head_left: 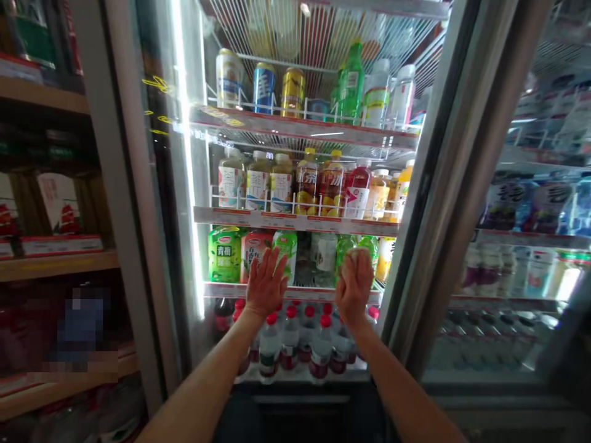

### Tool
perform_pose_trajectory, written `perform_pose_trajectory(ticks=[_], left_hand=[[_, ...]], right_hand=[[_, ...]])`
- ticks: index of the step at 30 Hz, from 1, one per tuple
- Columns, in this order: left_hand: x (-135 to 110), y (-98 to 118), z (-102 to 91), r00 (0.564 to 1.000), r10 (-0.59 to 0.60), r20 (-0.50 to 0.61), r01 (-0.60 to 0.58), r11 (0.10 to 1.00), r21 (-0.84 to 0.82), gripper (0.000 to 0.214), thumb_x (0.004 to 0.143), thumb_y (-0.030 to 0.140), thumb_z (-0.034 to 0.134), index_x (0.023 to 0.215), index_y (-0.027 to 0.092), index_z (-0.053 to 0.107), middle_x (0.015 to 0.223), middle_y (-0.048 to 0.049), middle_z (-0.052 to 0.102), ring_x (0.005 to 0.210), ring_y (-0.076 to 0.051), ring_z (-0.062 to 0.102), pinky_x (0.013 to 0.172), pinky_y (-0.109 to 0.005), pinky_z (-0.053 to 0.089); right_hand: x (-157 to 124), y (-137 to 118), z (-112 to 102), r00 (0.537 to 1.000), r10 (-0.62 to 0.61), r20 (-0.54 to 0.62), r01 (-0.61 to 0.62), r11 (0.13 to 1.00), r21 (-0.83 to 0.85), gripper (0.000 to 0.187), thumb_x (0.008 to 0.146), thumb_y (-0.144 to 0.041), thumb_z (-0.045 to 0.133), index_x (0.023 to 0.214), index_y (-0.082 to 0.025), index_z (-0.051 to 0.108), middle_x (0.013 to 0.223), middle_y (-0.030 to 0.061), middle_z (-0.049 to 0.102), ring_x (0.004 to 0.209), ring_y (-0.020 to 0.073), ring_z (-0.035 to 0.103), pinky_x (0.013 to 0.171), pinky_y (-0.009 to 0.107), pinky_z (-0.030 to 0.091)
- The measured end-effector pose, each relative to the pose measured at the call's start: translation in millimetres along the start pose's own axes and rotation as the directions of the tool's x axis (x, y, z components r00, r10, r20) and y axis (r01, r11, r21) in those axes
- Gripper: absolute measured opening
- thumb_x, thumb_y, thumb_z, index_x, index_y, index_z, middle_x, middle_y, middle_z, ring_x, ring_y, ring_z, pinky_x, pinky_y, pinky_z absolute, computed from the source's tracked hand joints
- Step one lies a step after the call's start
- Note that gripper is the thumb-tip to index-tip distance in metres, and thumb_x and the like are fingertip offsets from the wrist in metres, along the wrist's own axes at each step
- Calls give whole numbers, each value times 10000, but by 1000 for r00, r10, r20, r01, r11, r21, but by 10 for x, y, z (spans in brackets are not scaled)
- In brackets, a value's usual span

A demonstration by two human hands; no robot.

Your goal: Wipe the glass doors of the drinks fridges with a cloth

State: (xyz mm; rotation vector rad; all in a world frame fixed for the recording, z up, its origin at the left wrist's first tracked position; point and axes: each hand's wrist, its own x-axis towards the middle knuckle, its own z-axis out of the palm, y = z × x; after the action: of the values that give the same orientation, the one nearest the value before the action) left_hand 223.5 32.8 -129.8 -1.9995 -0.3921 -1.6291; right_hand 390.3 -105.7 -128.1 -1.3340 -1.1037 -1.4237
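My left hand [266, 283] reaches into a lit drinks cooler with its fingers stretched out and apart. It is in front of a pink-red labelled bottle [253, 246] and a green-labelled bottle [287, 249] on the lower shelf. My right hand [354, 286] is closed, fingers curled, at the same shelf. Something pale seems to show at its top, but I cannot make out what. Behind it stand green bottles [344, 246], partly hidden. Between the hands, a white-labelled bottle [325, 251] sits deeper in, beside a dark gap.
Red-capped bottles [321, 347] stand on the cooler floor beneath my hands. Tea and juice bottles [281, 184] line the shelf above, with cans [264, 86] higher up. A metal door frame [471, 184] borders the right; wooden shelves [55, 264] stand at left.
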Motion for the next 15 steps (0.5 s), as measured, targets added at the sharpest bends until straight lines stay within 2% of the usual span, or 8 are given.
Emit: perform_pose_trajectory(ticks=[2,5,8,10,12,15], left_hand=[[-1,4,-6,1000,-2,8,2,1000,1,588,891,250,408,1434,177,195,1472,-105,247,1390,-200,98,1136,-421,70],[-8,6,-5,1000,-8,23,8,1000,6,562,891,252,401,1422,167,237,1470,-107,257,1392,-201,92,1136,-422,73],[-21,-1,7,999,-11,38,10,1000,14,543,886,259,411,1405,163,284,1461,-109,286,1392,-201,83,1137,-421,66],[-28,-10,11,999,-11,43,10,1000,19,541,884,262,417,1402,166,291,1459,-109,292,1391,-200,82,1137,-421,66],[-29,-17,7,999,-8,42,7,1000,19,548,884,259,415,1406,164,278,1464,-114,278,1392,-204,86,1135,-425,72],[-17,-22,-7,999,9,31,-9,1000,14,563,887,249,410,1417,152,247,1479,-122,239,1394,-213,87,1133,-428,75]], right_hand=[[12,-113,48,997,-65,49,64,998,28,590,845,-119,410,1410,-244,293,1480,94,278,1363,290,238,1057,514,296],[62,64,-22,991,-106,86,104,994,32,574,855,-153,431,1405,-254,300,1470,100,299,1350,283,276,1055,509,292],[140,412,-143,999,38,-13,-39,998,-41,563,859,-187,454,1403,-212,309,1471,144,280,1341,304,286,1043,543,281],[151,478,-172,990,116,-80,-121,990,-66,576,863,-195,446,1415,-190,282,1482,158,243,1349,313,262,1041,556,275],[84,326,-145,996,82,-46,-84,996,-41,601,862,-178,427,1431,-200,236,1497,142,210,1362,304,234,1048,539,278],[-117,-90,-43,983,-108,147,101,994,50,599,851,-149,409,1424,-232,257,1487,100,260,1372,279,217,1075,497,256]])
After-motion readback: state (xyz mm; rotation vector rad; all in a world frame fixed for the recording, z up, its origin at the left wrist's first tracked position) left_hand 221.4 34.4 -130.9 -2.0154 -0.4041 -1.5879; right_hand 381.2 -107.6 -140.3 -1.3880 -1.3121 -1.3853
